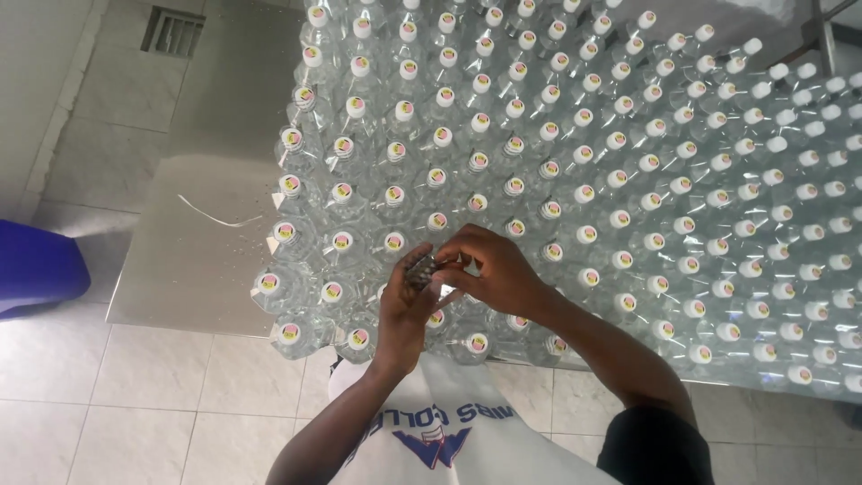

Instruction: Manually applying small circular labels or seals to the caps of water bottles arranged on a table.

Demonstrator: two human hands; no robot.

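— Dozens of clear plastic bottles (575,171), all round-shouldered and glossy, packed cap to cap across the steel worktop (193,260). See the caps?

— Small white discs, those on the left rows carrying a coloured round sticker. What's in the hands?

— The left hand (404,310) comes up from below, wrist bent back, fingers (415,260) curled shut around a small dark ridged thing (420,269) (a stack of something, I can't tell what). It sits just above the bottles in the near rows.

— And the other?

— The right hand (498,269) reaches in from the right, forearm angled across the near corner, fingers bent and pinched together at the top of that dark thing, touching it.

— Room to move?

— Bare brushed steel left of the bottles, wet with droplets, with a thin pale strip (215,216) lying on it. The worktop's near edge runs just under the front row; beyond it, pale floor tiles (117,395). A blue container (40,269) stands off the left edge.
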